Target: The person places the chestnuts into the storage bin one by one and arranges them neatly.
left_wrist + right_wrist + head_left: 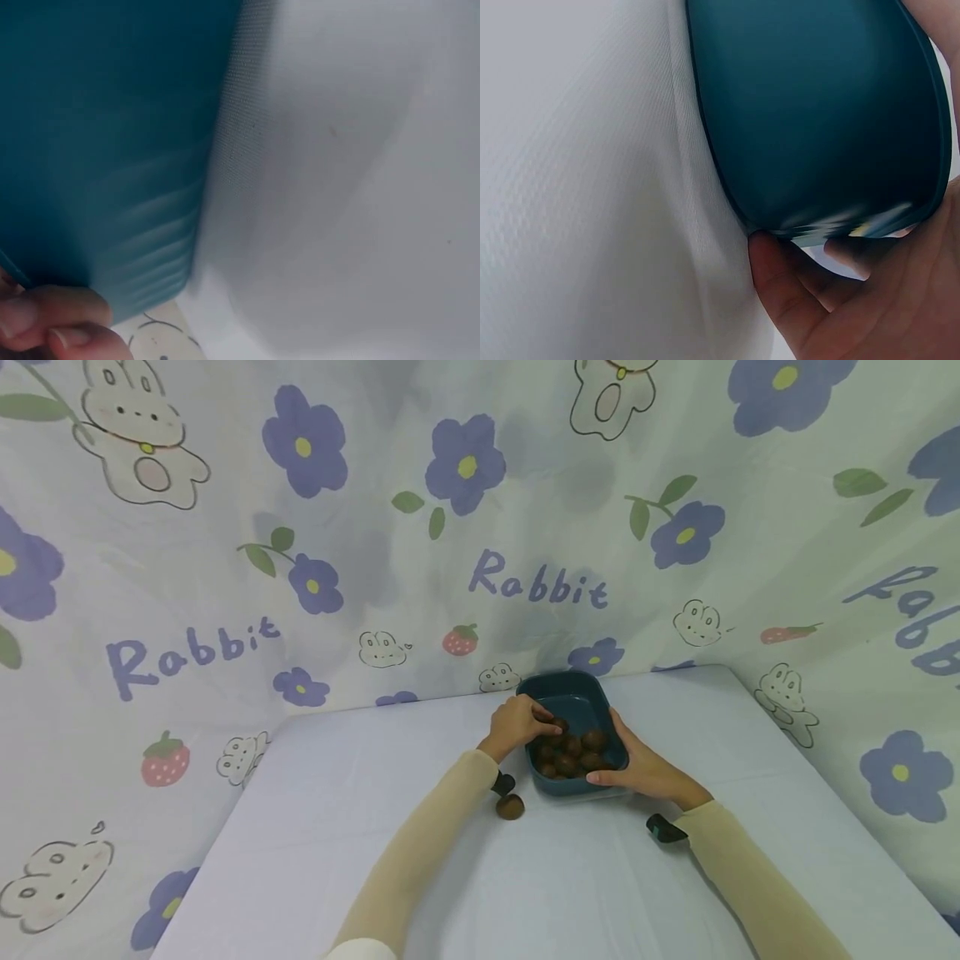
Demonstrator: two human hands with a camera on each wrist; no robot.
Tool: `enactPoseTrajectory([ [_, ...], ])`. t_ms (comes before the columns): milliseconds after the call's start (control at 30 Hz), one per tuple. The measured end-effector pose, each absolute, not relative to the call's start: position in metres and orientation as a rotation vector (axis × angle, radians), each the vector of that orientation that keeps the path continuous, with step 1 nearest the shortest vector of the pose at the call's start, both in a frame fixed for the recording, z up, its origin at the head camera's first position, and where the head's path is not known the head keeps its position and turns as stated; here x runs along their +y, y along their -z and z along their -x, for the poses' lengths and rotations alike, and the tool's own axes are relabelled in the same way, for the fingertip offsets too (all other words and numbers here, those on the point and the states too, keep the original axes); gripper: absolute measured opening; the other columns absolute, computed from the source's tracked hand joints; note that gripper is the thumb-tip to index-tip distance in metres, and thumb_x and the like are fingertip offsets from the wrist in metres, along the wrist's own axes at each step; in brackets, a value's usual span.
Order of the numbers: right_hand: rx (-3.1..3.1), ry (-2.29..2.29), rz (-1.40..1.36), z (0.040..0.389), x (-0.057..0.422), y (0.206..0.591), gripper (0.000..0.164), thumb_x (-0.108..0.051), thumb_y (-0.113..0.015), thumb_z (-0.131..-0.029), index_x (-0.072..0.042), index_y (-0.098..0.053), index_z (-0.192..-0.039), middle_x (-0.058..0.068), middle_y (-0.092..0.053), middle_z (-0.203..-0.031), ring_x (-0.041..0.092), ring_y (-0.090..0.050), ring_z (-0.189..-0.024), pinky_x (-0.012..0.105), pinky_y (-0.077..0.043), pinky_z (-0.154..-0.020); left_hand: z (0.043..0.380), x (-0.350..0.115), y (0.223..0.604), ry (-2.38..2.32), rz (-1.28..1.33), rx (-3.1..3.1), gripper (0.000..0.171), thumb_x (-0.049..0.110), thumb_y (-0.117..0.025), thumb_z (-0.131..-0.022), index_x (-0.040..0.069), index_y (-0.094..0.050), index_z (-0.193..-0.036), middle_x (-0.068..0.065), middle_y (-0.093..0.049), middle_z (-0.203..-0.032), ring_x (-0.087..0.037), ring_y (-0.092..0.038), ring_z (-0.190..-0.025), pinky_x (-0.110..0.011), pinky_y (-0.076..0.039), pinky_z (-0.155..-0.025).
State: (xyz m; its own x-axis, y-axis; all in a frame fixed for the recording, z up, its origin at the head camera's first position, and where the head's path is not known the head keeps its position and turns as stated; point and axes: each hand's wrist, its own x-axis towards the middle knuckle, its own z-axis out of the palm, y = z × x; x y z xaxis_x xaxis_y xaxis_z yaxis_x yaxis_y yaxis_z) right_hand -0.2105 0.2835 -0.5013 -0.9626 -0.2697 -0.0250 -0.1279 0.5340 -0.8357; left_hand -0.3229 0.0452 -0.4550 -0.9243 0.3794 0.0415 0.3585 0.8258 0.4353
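Note:
A dark teal rectangular container (572, 787) sits toward the back of the table, tilted slightly in the head view. Several brown, round, nut-like balls (570, 746) fill its near half. My left hand (516, 725) reaches over the container's left rim; thumb and forefinger pinch one brown ball (561, 724) on top of the pile. In the left wrist view, its other fingers (56, 315) curl outside the teal wall. My right hand (643, 768) grips the near right corner, with the thumb over the front rim. Fingertips (765, 251) of that hand press the container's underside edge in the right wrist view.
Another brown ball (510, 807) lies on the white tablecloth (360, 827) in front of the left wrist. A patterned curtain (375, 543) with rabbits and purple flowers hangs behind the table and along its right side. Dark wrist devices (665, 828) show below both hands.

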Motion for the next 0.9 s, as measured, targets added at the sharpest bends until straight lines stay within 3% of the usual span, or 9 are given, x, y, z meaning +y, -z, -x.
enactPoseTrajectory([
  [567,2.612,1.405,0.352,0.2121,0.2839,0.5039,0.129,-0.05,-0.08,-0.086,-0.025,0.02,-0.164,0.013,0.013,-0.175,0.049,0.002,-0.16,0.077,-0.014,-0.12,0.329,0.0529,0.4588,-0.603,-0.398,3.012,0.034,0.051,-0.088,-0.078,0.03,-0.083,-0.104,0.003,-0.08,-0.116,-0.021,-0.075,-0.103,-0.036,-0.059,-0.077],
  [900,2.612,1.42,0.346,0.2107,0.2843,0.5013,0.128,-0.05,-0.08,-0.087,-0.026,0.02,-0.164,0.012,0.013,-0.175,0.047,0.002,-0.161,0.076,-0.013,-0.12,0.3295,0.0546,0.46,-0.6,-0.396,3.015,0.031,0.05,-0.085,-0.082,0.028,-0.083,-0.105,0.003,-0.08,-0.116,-0.023,-0.075,-0.103,-0.04,-0.059,-0.08],
])
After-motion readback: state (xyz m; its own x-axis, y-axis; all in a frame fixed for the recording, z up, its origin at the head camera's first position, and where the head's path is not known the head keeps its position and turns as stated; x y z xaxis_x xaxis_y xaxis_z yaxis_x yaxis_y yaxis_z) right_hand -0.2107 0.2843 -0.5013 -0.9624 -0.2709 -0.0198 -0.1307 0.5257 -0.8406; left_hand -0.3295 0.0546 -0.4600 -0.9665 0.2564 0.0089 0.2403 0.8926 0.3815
